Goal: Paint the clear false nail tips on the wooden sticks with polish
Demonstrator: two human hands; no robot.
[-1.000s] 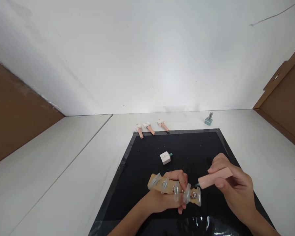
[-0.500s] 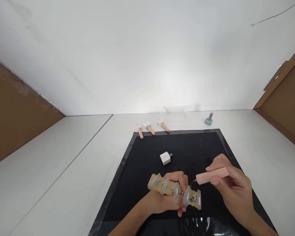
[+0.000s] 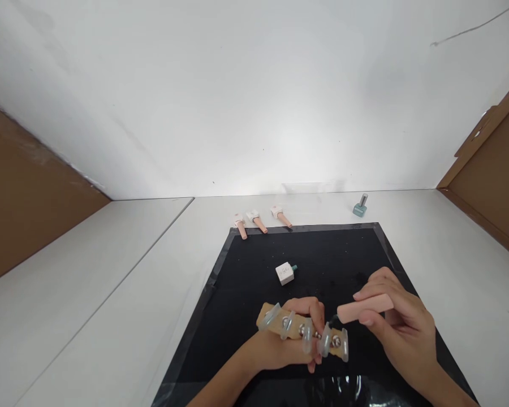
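Observation:
My left hand (image 3: 280,346) is closed around a tan nail display stand (image 3: 294,330) that carries several clear false nails (image 3: 307,334) on round metal studs. Between the thumb and fingers of my right hand (image 3: 407,330) is a nail polish brush (image 3: 365,307) with a pink handle. Its dark bristle end points left and meets or nearly meets a false nail near the stand's right end; actual contact I cannot tell. Beyond the hands, a white nail polish bottle (image 3: 285,273) with a green neck lies on its side, without a cap, on the black mat (image 3: 322,249).
Three white bottles with pink caps (image 3: 258,220) lie at the mat's far left edge. A teal bottle with a silver cap (image 3: 360,206) stands at the far right. Behind is a white wall (image 3: 254,102), with brown cardboard panels (image 3: 34,186) at both sides.
The brush in my right hand has dipped slightly and its tip sits closer to the false nail. The stand in my left hand has shifted a little to the right.

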